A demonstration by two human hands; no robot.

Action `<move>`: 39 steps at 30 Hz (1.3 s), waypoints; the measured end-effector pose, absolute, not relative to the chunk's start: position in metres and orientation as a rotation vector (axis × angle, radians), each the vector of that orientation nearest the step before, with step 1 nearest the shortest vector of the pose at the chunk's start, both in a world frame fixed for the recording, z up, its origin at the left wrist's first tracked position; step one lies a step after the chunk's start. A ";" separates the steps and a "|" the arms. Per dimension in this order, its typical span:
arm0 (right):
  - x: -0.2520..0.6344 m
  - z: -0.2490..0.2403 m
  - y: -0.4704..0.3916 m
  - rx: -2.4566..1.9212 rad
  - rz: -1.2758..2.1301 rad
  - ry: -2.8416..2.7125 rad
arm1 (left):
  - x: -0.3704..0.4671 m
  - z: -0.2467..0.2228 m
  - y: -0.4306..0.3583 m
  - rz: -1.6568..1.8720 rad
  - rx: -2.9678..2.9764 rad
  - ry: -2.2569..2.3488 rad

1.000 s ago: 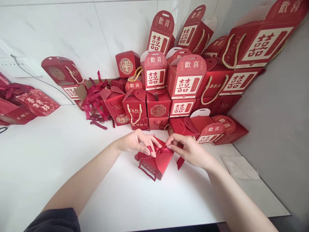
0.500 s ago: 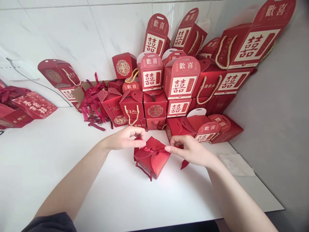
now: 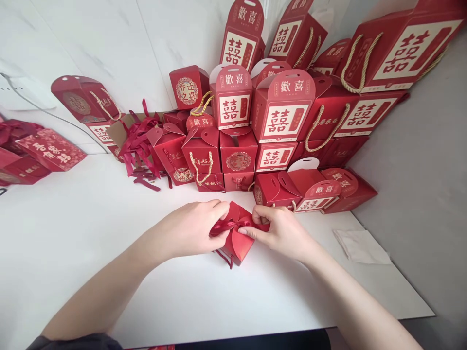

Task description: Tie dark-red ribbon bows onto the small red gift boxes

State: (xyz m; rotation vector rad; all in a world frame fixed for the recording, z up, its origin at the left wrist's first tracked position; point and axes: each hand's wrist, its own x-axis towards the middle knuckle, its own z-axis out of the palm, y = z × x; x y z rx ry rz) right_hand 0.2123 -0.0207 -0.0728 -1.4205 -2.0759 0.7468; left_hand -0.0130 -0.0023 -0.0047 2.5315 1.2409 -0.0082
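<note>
A small red gift box [image 3: 243,247] with folded petal flaps sits on the white table between my hands. Across its top runs a dark red satin ribbon [image 3: 226,224], gathered near the middle of the flaps. My left hand [image 3: 197,227] is closed on the ribbon at the box's left side. On the opposite side, my right hand [image 3: 282,232] pinches the ribbon, its thumb resting close to the centre of the top. A dark red cord handle [image 3: 225,257] hangs at the box's front left. My left hand hides part of that side.
Stacked red gift boxes [image 3: 237,163] stand against the wall behind my hands. A carton of loose ribbons [image 3: 144,141] is at the back left, with more red boxes [image 3: 47,155] farther left. White tissue [image 3: 361,246] lies right on the table [image 3: 109,194].
My left hand has moved right and down onto the ribbon at the box top. My right hand's thumb has come in toward the centre. The camera view has shifted slightly.
</note>
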 end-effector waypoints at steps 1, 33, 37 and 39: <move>0.211 -0.073 -0.021 -1.436 0.744 -2.076 | -0.012 -0.005 -0.003 -0.011 2.541 1.238; 0.229 -0.069 -0.013 -1.186 1.280 -1.944 | -0.039 -0.012 0.041 -0.175 1.700 1.097; 0.231 -0.069 -0.013 -1.188 1.265 -1.964 | -0.041 -0.017 0.046 -0.146 1.663 1.068; 0.234 -0.069 -0.013 -1.199 1.245 -1.992 | -0.043 -0.019 0.050 -0.198 1.622 1.098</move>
